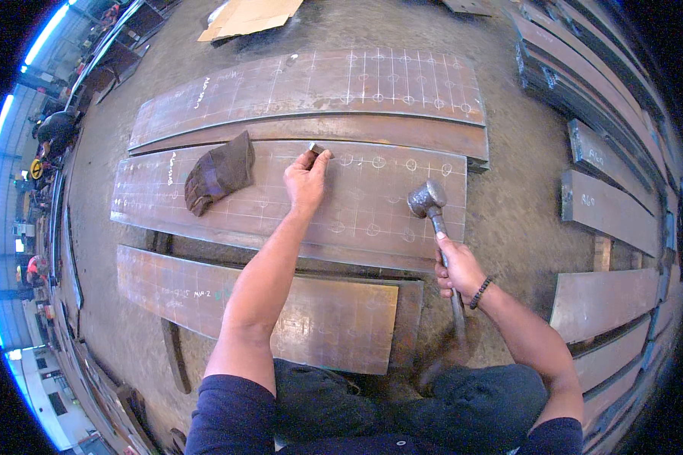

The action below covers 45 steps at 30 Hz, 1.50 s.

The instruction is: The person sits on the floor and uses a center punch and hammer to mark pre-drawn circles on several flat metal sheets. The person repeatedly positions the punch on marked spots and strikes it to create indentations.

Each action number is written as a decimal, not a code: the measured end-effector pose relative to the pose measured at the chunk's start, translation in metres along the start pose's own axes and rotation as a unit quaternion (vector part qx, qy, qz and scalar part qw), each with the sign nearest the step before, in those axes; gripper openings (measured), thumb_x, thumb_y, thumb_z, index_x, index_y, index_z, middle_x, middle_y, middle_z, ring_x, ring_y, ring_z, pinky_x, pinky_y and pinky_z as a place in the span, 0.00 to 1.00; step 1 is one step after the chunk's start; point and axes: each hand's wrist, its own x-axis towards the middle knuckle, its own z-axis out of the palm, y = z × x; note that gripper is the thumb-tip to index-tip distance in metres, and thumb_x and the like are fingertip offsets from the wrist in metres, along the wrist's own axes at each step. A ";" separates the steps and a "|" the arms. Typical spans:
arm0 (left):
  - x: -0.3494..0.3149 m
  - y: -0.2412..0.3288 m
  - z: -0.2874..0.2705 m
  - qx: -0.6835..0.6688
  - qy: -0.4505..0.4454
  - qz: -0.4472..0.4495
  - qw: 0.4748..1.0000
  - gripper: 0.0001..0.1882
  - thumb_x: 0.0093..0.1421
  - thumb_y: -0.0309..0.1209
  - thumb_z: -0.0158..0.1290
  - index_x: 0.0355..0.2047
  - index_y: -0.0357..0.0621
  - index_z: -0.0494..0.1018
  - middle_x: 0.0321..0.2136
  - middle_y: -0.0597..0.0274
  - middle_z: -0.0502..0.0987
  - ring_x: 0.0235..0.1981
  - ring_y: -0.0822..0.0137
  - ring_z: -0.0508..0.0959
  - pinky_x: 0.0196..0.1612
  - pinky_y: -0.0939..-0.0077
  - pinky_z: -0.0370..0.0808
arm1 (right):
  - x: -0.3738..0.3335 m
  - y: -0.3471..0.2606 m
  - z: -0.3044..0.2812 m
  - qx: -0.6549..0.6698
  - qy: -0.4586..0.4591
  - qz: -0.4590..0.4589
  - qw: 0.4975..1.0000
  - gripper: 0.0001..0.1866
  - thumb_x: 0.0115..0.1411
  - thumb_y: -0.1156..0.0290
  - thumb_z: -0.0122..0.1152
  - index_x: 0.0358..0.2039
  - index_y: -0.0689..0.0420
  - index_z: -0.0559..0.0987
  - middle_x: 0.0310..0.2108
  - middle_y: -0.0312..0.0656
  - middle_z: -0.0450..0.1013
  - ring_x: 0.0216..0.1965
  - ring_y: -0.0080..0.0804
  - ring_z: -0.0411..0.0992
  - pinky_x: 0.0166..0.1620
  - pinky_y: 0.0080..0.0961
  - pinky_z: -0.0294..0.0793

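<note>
Trousers (478, 402): dark cloth.
Right hand (460, 267): clamped round a hammer (428, 199) over the chalk-lined plate (383, 189).
Left hand (306, 182): pinching a metal piece (313, 147) near its far edge.
Floor (512, 201): mottled, beyond the right edge.

1. A short, punch-like metal piece (314, 147) is pinched between the thumb and fingers of the left hand (307, 178), its grey end left exposed.
2. A grey-headed hammer (427, 199) is gripped by its slim shaft in the right hand (461, 269), the head tilted away beyond the fingers.
3. A brownish steel plate (357, 189), marked with pale lines and circles, is laid flat beneath the left hand.
</note>
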 end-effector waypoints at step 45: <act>-0.008 0.008 0.016 0.144 -0.005 0.044 0.989 0.15 0.54 0.38 0.62 0.35 0.39 0.81 0.23 0.58 0.81 0.25 0.72 0.78 0.33 0.74 0.74 | 0.003 0.004 -0.001 -0.045 0.015 -0.024 0.999 0.26 0.65 0.40 0.44 0.26 0.52 0.63 0.14 0.30 0.56 0.10 0.19 0.54 0.12 0.23 0.58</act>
